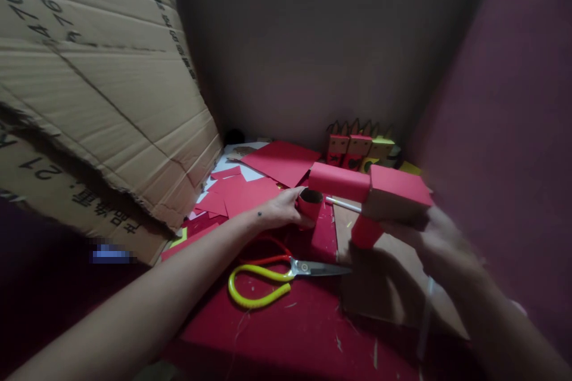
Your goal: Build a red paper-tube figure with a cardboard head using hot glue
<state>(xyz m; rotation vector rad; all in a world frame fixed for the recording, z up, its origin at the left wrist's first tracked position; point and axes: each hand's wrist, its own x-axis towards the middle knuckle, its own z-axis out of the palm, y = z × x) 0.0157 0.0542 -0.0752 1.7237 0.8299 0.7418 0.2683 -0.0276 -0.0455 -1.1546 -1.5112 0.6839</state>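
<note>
My left hand (286,208) is closed round a short cardboard tube (309,209) wrapped in red paper, its brown open end facing up. On the right, my right hand (435,238) grips a cardboard box piece (397,190) with a red top and a bare brown side. A red tube (339,180) sticks out to the left of that box, and another red tube (366,233) shows beneath it. Scissors (308,266) with yellow and red handles lie on the red table in front of my left hand, their blades pointing right.
Sheets and scraps of red paper (250,193) lie behind my left hand. Several small red and yellow cardboard figures (357,145) stand at the back right. A brown cardboard sheet (375,285) lies under my right hand. Large printed cardboard (111,71) leans on the left.
</note>
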